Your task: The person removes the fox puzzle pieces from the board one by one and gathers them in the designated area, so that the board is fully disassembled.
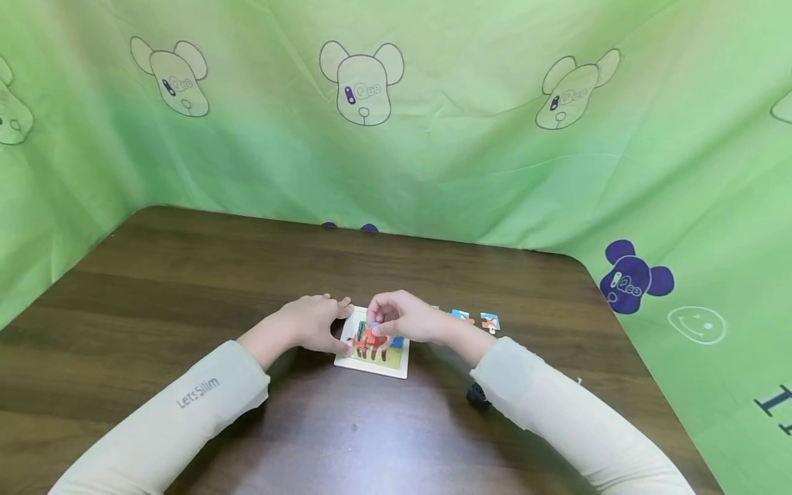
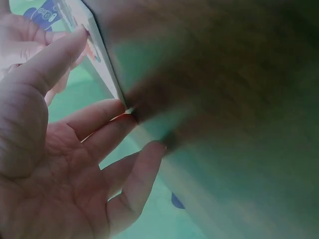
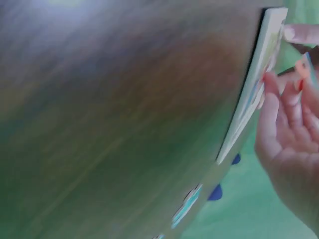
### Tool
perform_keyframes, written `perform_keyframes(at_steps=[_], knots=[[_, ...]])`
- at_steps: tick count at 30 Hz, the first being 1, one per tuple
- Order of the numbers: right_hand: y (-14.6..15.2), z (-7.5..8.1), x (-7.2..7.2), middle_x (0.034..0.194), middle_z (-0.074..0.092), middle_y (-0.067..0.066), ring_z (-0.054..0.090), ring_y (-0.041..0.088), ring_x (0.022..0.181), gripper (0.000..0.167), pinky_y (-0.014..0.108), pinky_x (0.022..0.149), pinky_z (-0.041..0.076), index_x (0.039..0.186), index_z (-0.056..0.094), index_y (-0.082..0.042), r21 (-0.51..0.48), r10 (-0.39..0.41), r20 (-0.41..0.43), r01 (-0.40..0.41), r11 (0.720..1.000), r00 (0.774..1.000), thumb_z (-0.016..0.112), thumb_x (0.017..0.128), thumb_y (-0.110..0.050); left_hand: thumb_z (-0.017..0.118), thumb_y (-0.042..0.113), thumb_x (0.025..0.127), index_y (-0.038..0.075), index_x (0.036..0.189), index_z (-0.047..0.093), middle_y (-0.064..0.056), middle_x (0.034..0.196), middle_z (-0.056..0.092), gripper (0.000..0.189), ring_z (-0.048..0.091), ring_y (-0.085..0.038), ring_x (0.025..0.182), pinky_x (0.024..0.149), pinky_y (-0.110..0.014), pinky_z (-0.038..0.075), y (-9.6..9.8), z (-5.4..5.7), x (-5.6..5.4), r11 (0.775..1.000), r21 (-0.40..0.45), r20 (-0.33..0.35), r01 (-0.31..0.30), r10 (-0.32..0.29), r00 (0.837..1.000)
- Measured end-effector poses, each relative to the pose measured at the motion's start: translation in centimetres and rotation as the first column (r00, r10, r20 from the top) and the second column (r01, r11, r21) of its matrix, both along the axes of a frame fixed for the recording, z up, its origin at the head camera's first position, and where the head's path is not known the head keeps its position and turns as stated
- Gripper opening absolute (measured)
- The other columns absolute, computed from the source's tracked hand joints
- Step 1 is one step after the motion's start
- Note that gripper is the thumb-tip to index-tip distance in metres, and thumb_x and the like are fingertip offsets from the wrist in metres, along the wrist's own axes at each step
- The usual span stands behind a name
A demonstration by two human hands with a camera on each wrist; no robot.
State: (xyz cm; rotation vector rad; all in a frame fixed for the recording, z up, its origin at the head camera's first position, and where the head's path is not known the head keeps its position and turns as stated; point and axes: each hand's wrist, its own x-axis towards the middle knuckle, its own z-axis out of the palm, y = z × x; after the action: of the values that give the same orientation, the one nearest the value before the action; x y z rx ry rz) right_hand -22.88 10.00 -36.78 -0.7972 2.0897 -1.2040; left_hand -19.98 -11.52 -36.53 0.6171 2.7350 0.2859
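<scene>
A jigsaw puzzle in a white-rimmed tray (image 1: 371, 372) lies on the table, its picture showing a red animal on yellow ground. My left hand (image 1: 312, 322) rests along the tray's left side, thumb on the near left rim. In the left wrist view its fingers (image 2: 94, 119) are spread and touch the tray's edge. Over the picture, my right hand (image 1: 408, 320) pinches a puzzle piece. The right wrist view shows this puzzle piece (image 3: 302, 69) with orange and blue on it, partly hidden by the fingers.
Loose puzzle pieces (image 1: 490, 321) lie to the right of the tray, beyond the right forearm. A small black object (image 1: 478, 397) shows beneath the right sleeve. The brown wooden table (image 1: 247, 254) meets a green printed curtain (image 1: 458, 172) at its back and sides.
</scene>
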Motion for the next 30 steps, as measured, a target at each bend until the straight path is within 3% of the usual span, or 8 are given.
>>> perform_keyframes(at_steps=[5,8,12,20,25,30], knots=[[0.6,-0.6,-0.4,0.082,0.052,0.001,0.056,0.013,0.078,0.007,0.036,0.073,0.060,0.098,0.056,0.008,-0.023,0.065,0.014,-0.065,0.998,0.998,0.059,0.091,0.008,0.074,0.048,0.082,0.017,0.146,0.051,-0.008,0.158,0.041,0.075,0.038,-0.041,0.144,0.112,-0.053,0.038,0.0,0.0,0.1,1.000,-0.004,-0.005,0.014,-0.014,1.000],[1.0,-0.7,-0.6,0.082,0.055,0.000,0.056,0.013,0.079,0.009,0.029,0.073,0.057,0.099,0.058,0.007,-0.032,0.056,-0.026,-0.057,0.998,0.998,0.061,0.090,0.007,0.074,0.049,0.082,0.018,0.147,0.050,-0.007,0.158,0.041,0.076,0.038,-0.040,0.145,0.111,-0.054,0.039,0.1,0.1,0.2,1.000,-0.008,-0.005,0.003,-0.003,1.000],[1.9,0.1,-0.6,0.083,0.058,-0.002,0.056,0.013,0.082,0.008,0.022,0.076,0.049,0.097,0.061,0.003,-0.017,0.003,-0.089,-0.005,1.000,0.996,0.065,0.090,0.004,0.073,0.050,0.082,0.019,0.149,0.048,-0.005,0.159,0.039,0.078,0.036,-0.038,0.147,0.109,-0.057,0.040,0.1,0.0,0.3,1.000,-0.008,0.004,-0.018,0.018,1.000],[6.6,2.4,-0.5,0.081,0.065,0.002,0.060,0.019,0.077,0.010,0.030,0.070,0.050,0.099,0.064,0.002,0.040,-0.147,-0.139,0.154,0.987,0.979,0.066,0.089,0.001,0.065,0.049,0.089,0.016,0.150,0.046,-0.005,0.160,0.037,0.072,0.032,-0.039,0.148,0.113,-0.057,0.035,0.0,0.0,0.4,1.000,0.004,0.013,-0.018,0.018,1.000],[9.2,2.4,-0.2,0.077,0.063,0.001,0.058,0.016,0.072,0.010,0.026,0.064,0.046,0.100,0.063,0.004,0.090,-0.222,-0.135,0.235,0.968,0.966,0.065,0.090,0.000,0.068,0.047,0.087,0.015,0.149,0.047,-0.005,0.159,0.039,0.072,0.034,-0.039,0.147,0.112,-0.057,0.037,0.1,0.1,0.6,1.000,0.012,-0.003,-0.019,0.019,1.000],[10.2,1.5,0.3,0.074,0.062,0.002,0.054,0.012,0.067,0.011,0.025,0.062,0.046,0.098,0.062,0.006,0.142,-0.221,-0.129,0.239,0.961,0.967,0.064,0.087,0.004,0.069,0.046,0.087,0.016,0.149,0.048,-0.005,0.159,0.039,0.072,0.035,-0.038,0.147,0.109,-0.059,0.039,0.2,0.0,0.7,1.000,0.012,-0.008,-0.027,0.027,1.000]])
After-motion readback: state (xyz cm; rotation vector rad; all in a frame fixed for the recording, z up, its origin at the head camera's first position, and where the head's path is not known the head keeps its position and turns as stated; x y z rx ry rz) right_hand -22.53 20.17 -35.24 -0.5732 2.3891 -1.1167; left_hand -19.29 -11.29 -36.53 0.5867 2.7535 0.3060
